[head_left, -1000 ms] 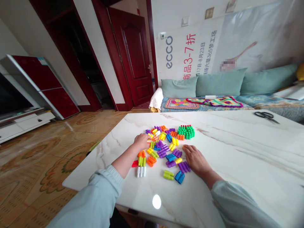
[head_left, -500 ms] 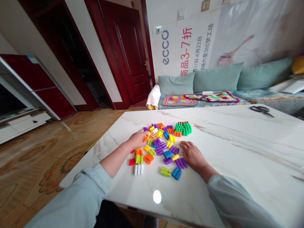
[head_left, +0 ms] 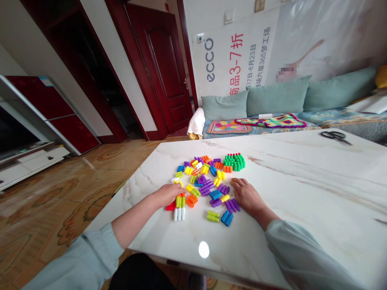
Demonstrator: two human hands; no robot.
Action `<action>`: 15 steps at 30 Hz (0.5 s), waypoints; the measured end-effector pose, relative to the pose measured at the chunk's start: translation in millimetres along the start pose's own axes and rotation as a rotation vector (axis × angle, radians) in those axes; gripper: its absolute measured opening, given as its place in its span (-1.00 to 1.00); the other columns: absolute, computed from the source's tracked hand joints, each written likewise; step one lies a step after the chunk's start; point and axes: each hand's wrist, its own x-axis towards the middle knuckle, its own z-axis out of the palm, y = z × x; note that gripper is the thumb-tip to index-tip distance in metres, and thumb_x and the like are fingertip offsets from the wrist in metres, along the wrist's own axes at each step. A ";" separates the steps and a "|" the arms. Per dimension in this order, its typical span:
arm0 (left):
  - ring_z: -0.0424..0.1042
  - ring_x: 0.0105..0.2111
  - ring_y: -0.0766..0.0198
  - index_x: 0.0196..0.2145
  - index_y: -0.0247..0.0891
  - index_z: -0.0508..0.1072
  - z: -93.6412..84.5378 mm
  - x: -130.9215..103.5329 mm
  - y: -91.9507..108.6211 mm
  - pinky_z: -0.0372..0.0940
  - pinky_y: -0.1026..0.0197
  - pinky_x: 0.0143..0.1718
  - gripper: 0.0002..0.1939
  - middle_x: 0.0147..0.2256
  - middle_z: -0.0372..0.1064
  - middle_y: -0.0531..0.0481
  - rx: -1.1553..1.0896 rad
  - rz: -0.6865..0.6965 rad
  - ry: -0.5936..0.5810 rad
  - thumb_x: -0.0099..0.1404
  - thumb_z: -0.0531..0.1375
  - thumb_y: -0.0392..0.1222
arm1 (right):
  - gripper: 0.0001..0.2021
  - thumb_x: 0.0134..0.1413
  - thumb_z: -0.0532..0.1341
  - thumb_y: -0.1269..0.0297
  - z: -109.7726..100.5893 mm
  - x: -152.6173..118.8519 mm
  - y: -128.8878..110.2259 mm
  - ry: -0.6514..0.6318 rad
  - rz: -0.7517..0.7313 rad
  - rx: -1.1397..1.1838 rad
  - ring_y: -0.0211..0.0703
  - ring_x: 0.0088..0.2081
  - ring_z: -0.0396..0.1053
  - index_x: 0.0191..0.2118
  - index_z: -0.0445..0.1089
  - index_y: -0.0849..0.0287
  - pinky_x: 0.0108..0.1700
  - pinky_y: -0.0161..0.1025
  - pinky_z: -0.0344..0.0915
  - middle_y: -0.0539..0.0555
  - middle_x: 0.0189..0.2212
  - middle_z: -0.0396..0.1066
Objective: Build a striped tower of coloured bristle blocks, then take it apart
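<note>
My left hand (head_left: 167, 194) is at the left edge of a spread of small coloured plastic cap-like pieces, its fingers bent down together over orange pieces (head_left: 182, 195) and beside a yellow piece (head_left: 179, 183). What the fingertips grip, if anything, is hidden. Just below lie yellow-green pieces (head_left: 180, 201), a red piece (head_left: 171, 206) and white pieces (head_left: 179, 214). My right hand (head_left: 248, 198) rests on the table right of the spread, fingers stretched out and nothing in them. Closest to it are purple pieces (head_left: 232, 206). Upright green pieces (head_left: 234, 163), some red-topped, stand grouped beyond it.
The white marbled table (head_left: 290, 193) carries black-handled scissors (head_left: 336, 136) at the far right. Yellow-green pieces (head_left: 213, 216) and blue pieces (head_left: 227, 218) lie toward the near edge. Behind the table is a sofa with green cushions (head_left: 278, 96).
My left hand has moved left and toward me, uncovering blue, yellow and white pieces at the spread's far left. My right hand stays in place. The view has shifted slightly.
</note>
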 end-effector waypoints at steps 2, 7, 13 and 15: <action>0.47 -0.33 0.14 -0.25 -0.09 0.54 4.0 2.0 -0.8 0.30 0.19 -0.23 -0.77 -0.32 0.45 -0.03 0.076 0.031 -0.030 0.15 0.18 -0.28 | -0.60 0.18 -0.05 0.44 0.2 0.0 -0.1 -0.002 0.005 -0.001 0.01 0.07 0.21 0.06 0.37 0.34 0.10 -0.09 0.24 0.24 0.06 0.34; 0.44 -0.15 0.14 -0.06 -0.11 0.47 0.3 10.4 6.1 0.31 0.18 -0.12 -0.66 -0.10 0.42 -0.07 0.029 -0.042 0.153 0.22 0.11 -0.29 | -0.61 0.18 -0.04 0.44 0.5 0.6 -0.6 0.010 0.004 0.004 0.00 0.07 0.22 0.05 0.37 0.33 0.10 -0.11 0.23 0.24 0.05 0.35; 0.39 -0.52 0.33 0.14 -0.29 0.26 23.6 42.9 64.7 0.29 0.36 -0.59 -0.51 -0.43 0.41 0.00 -0.824 -0.315 0.210 0.27 0.11 -0.15 | -0.57 0.26 -0.02 0.19 -4.9 -3.0 -3.1 0.041 0.025 0.090 0.05 0.05 0.27 0.14 0.24 0.31 0.07 -0.03 0.26 0.29 0.06 0.32; 0.34 -0.59 0.38 0.11 -0.37 0.29 39.8 55.7 94.1 0.23 0.40 -0.65 -0.50 -0.51 0.36 0.04 -1.058 -0.313 0.179 0.25 0.15 -0.12 | -0.47 0.26 -0.02 0.09 -9.1 -6.5 -4.6 0.081 0.013 0.170 0.03 0.05 0.30 0.24 0.06 0.29 0.05 -0.05 0.28 0.31 0.12 0.23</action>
